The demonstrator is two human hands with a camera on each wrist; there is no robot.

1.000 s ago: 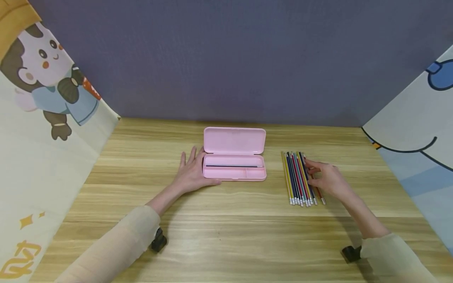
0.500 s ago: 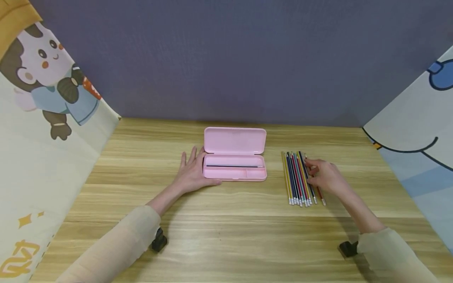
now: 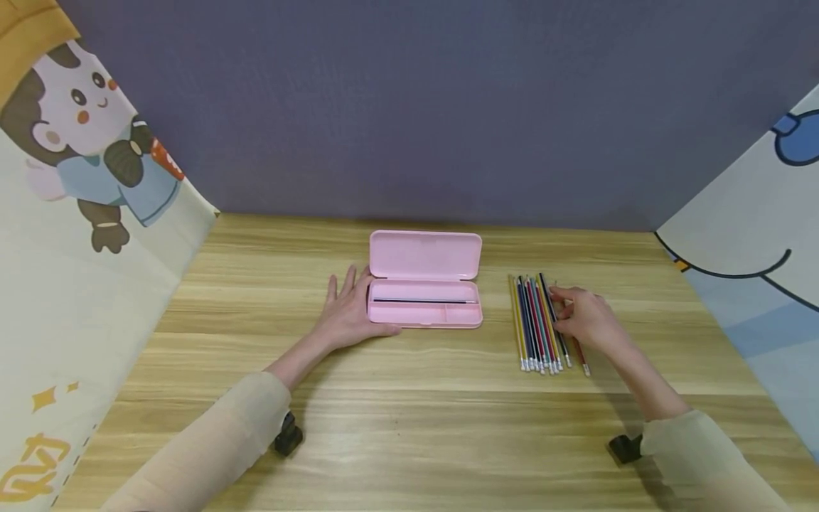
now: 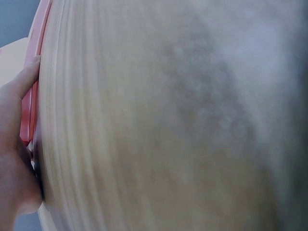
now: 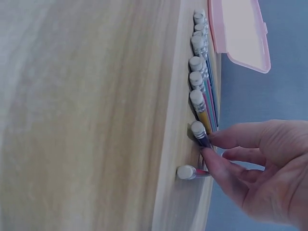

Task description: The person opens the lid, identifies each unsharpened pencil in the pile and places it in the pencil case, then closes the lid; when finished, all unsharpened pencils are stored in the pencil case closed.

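Observation:
A pink pencil case (image 3: 463, 294) lies with its lid raised on the table, with one dark pencil (image 3: 419, 301) in its long compartment. My left hand (image 3: 348, 315) rests against the case's left end, fingers spread, thumb along the front edge. To the right of the case is a row of several pencils (image 3: 531, 327) in mixed colours, eraser ends toward me. At the row's right side my right hand (image 3: 591, 320) pinches a dark blue pencil (image 5: 198, 131) between thumb and finger. A red pencil (image 3: 580, 353) lies partly under that hand, set apart from the row.
The wood-grain table (image 3: 397, 419) runs back to a dark grey-blue panel (image 3: 416, 114). Cartoon-printed panels stand at the left (image 3: 128, 213) and right (image 3: 736, 213). A black wrist device (image 3: 288, 434) shows below the left sleeve, another (image 3: 625, 449) by the right.
My right hand has shifted slightly left with the dark blue pencil's eraser end, widening its gap to the red pencil. My left hand and the case have stayed put.

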